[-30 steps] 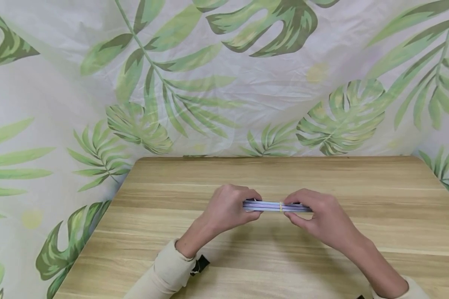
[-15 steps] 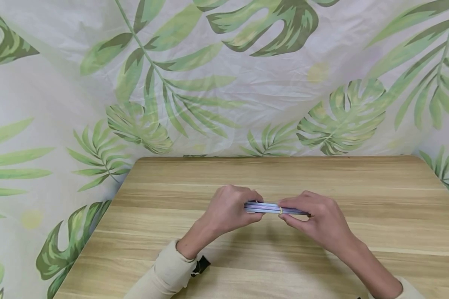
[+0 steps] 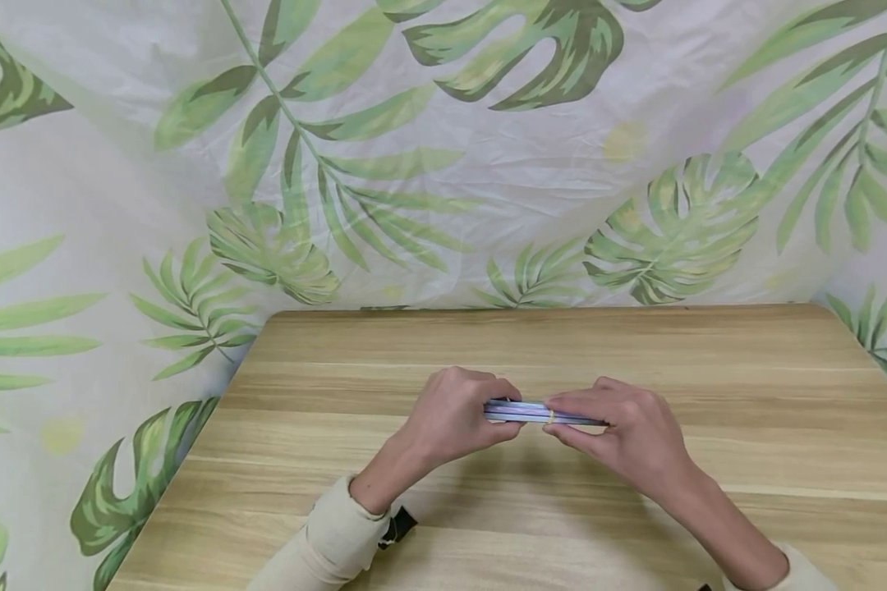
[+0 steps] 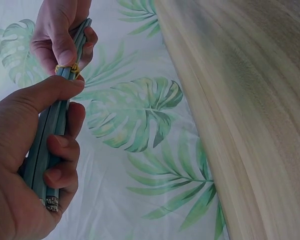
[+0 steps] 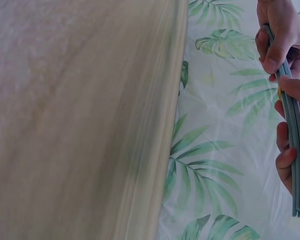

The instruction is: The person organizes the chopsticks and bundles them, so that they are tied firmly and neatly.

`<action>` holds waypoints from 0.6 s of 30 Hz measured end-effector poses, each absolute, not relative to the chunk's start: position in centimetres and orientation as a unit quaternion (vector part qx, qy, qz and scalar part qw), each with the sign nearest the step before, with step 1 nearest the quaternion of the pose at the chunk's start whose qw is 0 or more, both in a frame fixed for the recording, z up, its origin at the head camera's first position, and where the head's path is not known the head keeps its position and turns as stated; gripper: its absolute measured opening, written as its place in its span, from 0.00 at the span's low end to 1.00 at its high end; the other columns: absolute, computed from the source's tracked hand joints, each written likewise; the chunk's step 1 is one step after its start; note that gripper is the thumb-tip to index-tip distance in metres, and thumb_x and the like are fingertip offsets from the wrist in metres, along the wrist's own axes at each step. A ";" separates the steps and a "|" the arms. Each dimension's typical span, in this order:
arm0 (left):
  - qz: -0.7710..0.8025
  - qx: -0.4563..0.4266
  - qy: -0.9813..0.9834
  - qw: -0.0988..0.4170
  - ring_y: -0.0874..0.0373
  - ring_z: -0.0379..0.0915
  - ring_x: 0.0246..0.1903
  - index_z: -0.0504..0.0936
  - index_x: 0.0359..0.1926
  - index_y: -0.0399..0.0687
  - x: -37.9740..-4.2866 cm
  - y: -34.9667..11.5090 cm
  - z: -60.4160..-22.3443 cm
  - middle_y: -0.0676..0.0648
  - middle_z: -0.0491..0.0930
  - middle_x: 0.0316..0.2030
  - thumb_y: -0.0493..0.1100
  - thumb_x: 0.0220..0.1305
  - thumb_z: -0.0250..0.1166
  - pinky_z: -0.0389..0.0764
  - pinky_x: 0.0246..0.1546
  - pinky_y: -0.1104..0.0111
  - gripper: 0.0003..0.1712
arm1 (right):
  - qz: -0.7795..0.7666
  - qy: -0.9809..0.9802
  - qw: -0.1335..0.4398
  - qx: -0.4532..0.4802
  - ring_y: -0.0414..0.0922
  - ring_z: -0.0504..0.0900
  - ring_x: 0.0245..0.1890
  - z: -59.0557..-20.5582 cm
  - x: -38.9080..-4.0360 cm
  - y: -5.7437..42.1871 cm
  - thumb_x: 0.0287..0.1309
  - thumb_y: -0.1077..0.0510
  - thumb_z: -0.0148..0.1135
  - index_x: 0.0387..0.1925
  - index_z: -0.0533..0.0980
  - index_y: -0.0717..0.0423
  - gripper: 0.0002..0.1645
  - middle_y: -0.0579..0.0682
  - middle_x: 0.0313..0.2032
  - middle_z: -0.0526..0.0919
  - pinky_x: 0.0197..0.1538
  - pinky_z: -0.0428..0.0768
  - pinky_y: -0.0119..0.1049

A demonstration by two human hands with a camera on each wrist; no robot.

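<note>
Both hands hold a bundle of slim blue-green sticks (image 3: pixel 513 410) level above the table. A yellow band (image 3: pixel 551 416) circles it, right of its middle in the head view. My left hand (image 3: pixel 447 414) grips the left part, fingers curled round it in the left wrist view. My right hand (image 3: pixel 636 427) holds the other part, thumb and fingertips at the band. In the left wrist view the near stick ends (image 4: pixel 51 204) look silvery and patterned. The sticks' exact kind is unclear. The fingers hide part of the bundle.
Beneath the hands lies a wood-grain table (image 3: pixel 340 361). A leaf-printed cloth (image 3: pixel 414 213) hangs behind it and at its sides. A small black object (image 3: pixel 397 525) shows by the left sleeve (image 3: pixel 340 525).
My right hand has shifted slightly left along the bundle, its fingertips coming to the yellow band. The bundle's right end has dipped a little. My left hand has barely moved.
</note>
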State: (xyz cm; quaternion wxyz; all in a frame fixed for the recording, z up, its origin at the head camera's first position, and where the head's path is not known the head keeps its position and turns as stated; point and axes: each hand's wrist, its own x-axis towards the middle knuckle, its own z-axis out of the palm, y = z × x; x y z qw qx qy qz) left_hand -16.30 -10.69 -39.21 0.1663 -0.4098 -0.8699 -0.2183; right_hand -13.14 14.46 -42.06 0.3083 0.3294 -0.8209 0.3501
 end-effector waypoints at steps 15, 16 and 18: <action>-0.207 -0.392 -0.883 0.156 0.70 0.79 0.23 0.92 0.36 0.53 -16.2 -11.0 -38.9 0.58 0.90 0.29 0.45 0.53 0.84 0.76 0.28 0.79 0.10 | 0.332 -0.852 0.265 0.306 0.33 0.83 0.28 -41.7 -12.9 14.3 0.39 0.57 0.91 0.45 0.92 0.47 0.26 0.42 0.35 0.93 0.29 0.76 0.22; -0.205 -0.391 -0.884 0.155 0.70 0.79 0.23 0.93 0.36 0.54 -16.2 -11.0 -38.9 0.58 0.91 0.29 0.46 0.54 0.84 0.76 0.27 0.79 0.10 | 0.332 -0.854 0.260 0.305 0.34 0.85 0.29 -41.6 -12.8 14.4 0.39 0.57 0.90 0.45 0.92 0.47 0.26 0.42 0.36 0.93 0.30 0.78 0.22; -0.204 -0.389 -0.885 0.152 0.71 0.78 0.23 0.92 0.36 0.54 -16.2 -11.1 -38.8 0.58 0.90 0.29 0.47 0.55 0.84 0.75 0.27 0.79 0.10 | 0.334 -0.856 0.251 0.303 0.36 0.88 0.33 -41.6 -12.7 14.7 0.40 0.60 0.90 0.45 0.92 0.47 0.25 0.42 0.39 0.94 0.32 0.80 0.22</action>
